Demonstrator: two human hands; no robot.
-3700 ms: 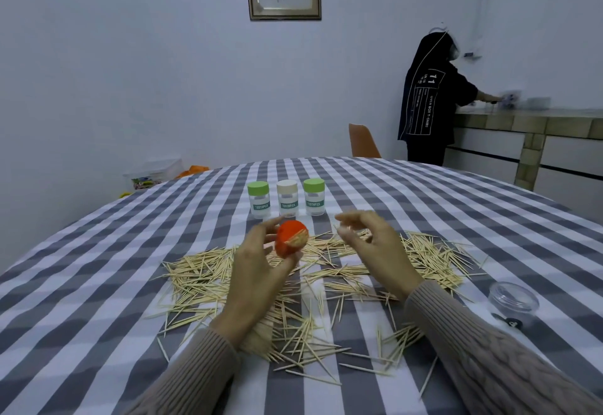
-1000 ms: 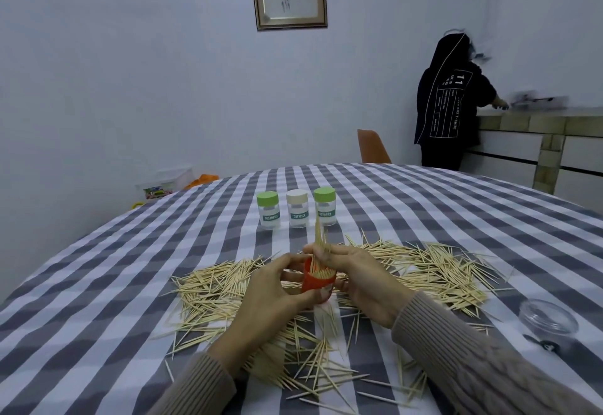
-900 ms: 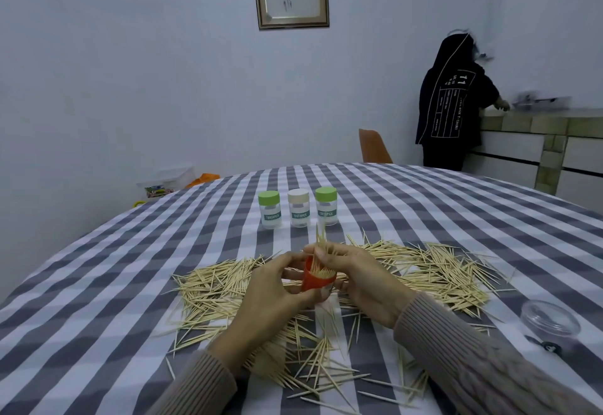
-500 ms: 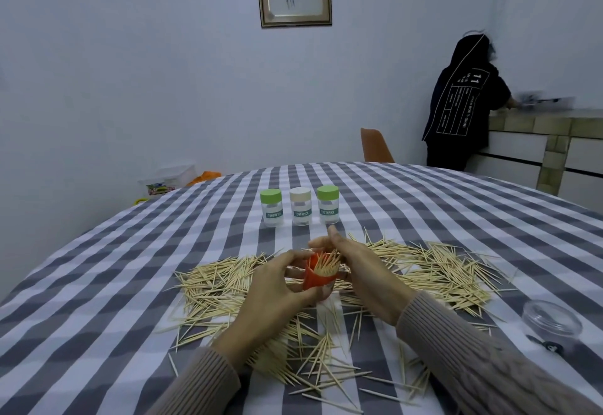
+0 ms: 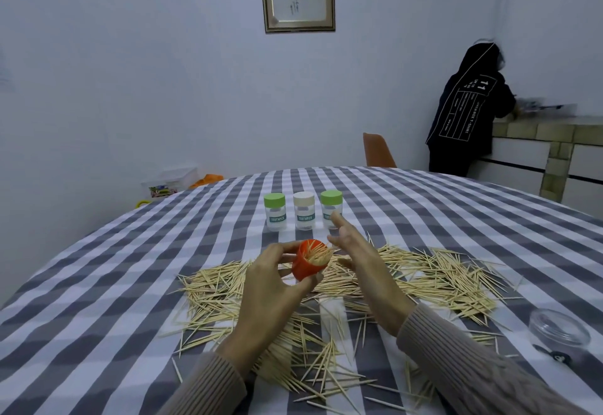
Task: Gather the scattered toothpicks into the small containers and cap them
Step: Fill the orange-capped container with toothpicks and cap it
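The left hand (image 5: 270, 279) holds the orange container (image 5: 308, 263) by its side wall, fingers curled round it, raised above the middle of the table (image 5: 98, 284) and tilted, with toothpick tips showing at its mouth. The right hand (image 5: 359, 261) hovers just beside it, fingers loosely spread, holding nothing. Loose toothpicks (image 5: 440, 279) lie heaped on the cloth toward the near edge. They look light, stiff and easily snapped, so pinching small bundles at mid-length seems wisest; the container looks light and smooth

Light was dim, cool and even, shadows soft; wide-angle bending curved the edges, and the far right was blurred.
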